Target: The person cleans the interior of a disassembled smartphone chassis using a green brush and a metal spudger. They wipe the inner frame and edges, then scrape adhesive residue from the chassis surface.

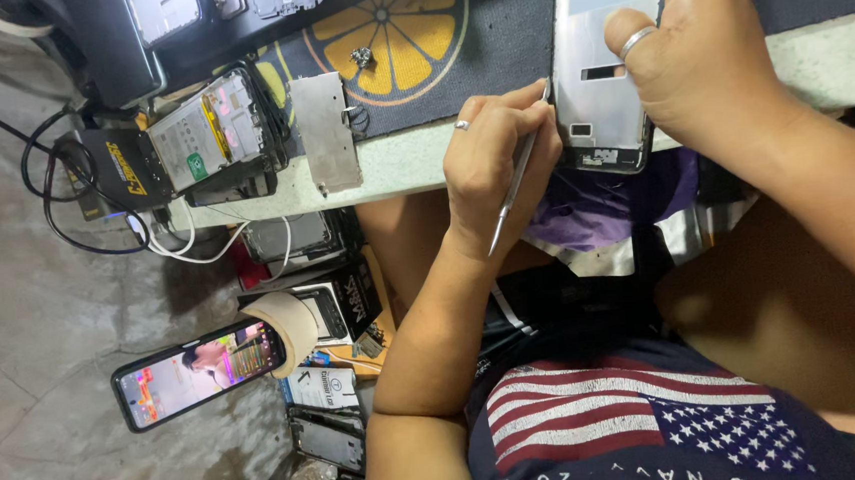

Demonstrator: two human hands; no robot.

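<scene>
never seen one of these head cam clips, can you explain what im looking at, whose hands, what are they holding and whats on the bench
One camera, worn on a person's head, looks down at their own two bare hands. The left hand holds a thin metal tool like a pen, its tip at the edge of an opened phone frame, which the right hand grips. Further along the bench, on a dark mat with an orange-slice print, lie a metal plate and another opened phone. On the floor lies a phone with a lit screen.
</scene>
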